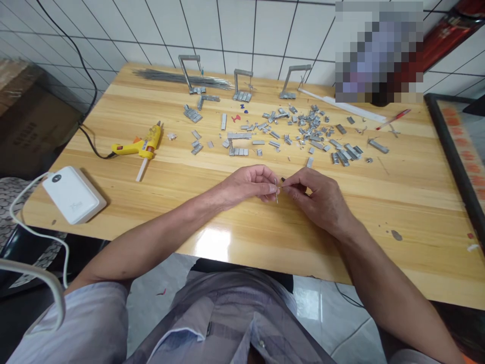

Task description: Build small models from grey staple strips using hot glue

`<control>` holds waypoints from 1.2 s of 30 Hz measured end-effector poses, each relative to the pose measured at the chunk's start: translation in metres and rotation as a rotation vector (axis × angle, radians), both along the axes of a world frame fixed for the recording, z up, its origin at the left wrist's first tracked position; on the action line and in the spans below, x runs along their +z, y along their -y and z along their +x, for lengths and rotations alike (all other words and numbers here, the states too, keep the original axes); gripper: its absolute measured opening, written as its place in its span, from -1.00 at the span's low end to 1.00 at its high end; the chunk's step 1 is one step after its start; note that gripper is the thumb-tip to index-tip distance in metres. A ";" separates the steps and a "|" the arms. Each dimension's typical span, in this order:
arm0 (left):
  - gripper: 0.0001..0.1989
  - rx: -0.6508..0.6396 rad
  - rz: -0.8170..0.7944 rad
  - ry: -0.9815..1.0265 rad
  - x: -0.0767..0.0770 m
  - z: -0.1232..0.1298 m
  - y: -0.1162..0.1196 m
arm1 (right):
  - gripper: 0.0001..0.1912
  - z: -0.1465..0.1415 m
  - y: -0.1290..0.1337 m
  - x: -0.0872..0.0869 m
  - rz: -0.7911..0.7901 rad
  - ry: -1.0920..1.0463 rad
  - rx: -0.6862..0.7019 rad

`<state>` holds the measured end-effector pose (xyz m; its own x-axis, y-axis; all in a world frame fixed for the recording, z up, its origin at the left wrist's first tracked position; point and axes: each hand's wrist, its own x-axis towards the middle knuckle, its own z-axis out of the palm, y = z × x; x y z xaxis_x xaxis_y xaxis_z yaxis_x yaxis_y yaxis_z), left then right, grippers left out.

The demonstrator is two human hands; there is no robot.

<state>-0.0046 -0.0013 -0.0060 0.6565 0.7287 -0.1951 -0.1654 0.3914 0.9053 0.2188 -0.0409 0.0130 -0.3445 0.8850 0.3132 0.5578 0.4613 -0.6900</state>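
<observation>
Over the front half of the wooden table, my left hand point(254, 183) pinches a small twisted wire piece point(276, 197) between thumb and fingers. The wire stands roughly upright, its ends showing above and below the thumb. Close by on the right, my right hand point(320, 196) is closed, thumb against forefinger, at the same wire piece. A tiny dark bit shows at its fingertips, too small to name. Beyond both hands lie many loose grey metal-coloured strips point(312, 132) and a flat-lying bracket-shaped assembly point(239, 136).
A yellow glue gun point(149, 141) and a white power bank point(74, 194) lie left. Along the back are a bundle of thin wires point(162, 77) and three upright grey frames point(237, 83). To the right are a red pen point(394, 119) and a dark-framed panel point(441, 131).
</observation>
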 end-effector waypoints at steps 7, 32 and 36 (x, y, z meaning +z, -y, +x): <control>-0.63 0.057 -0.040 -0.011 -0.003 0.000 -0.001 | -0.88 0.006 -0.002 -0.001 0.031 0.040 -0.001; -0.70 0.049 -0.137 0.035 0.006 0.000 -0.001 | -0.85 0.008 -0.004 -0.003 0.145 0.077 0.000; -0.67 0.050 -0.186 0.046 0.010 -0.002 -0.002 | -0.85 0.007 -0.004 -0.002 0.157 0.083 0.003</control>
